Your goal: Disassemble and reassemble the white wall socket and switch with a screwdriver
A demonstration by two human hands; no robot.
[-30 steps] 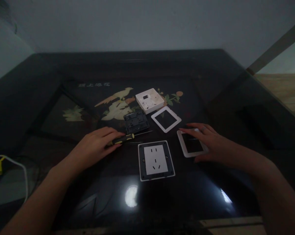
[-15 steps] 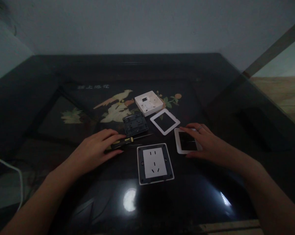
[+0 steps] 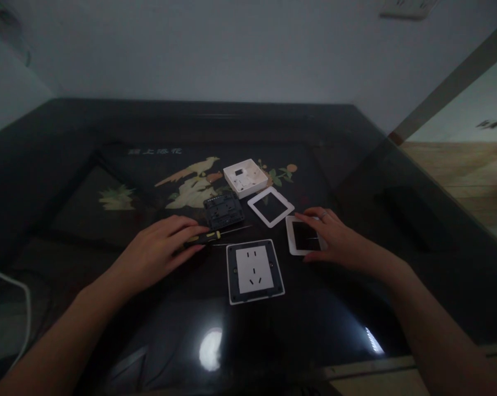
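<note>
Frame [image 3: 290,236]: edges in R hand [image 3: 334,236] | gap to socket [image 3: 248,269] | L hand [image 3: 162,245] holds scrwdrvr [image 3: 202,238]

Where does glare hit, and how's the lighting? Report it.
Head view: dim light overall; head view: a round glare patch on the glossy tabletop, nearer the viewer than the socket, and a narrower bright streak farther right.

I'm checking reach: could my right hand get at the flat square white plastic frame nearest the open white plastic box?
Likely yes: that flat white frame lies uncovered just beyond your right hand. But the hand holds a second square white plastic frame, so it may need to let go.
</note>
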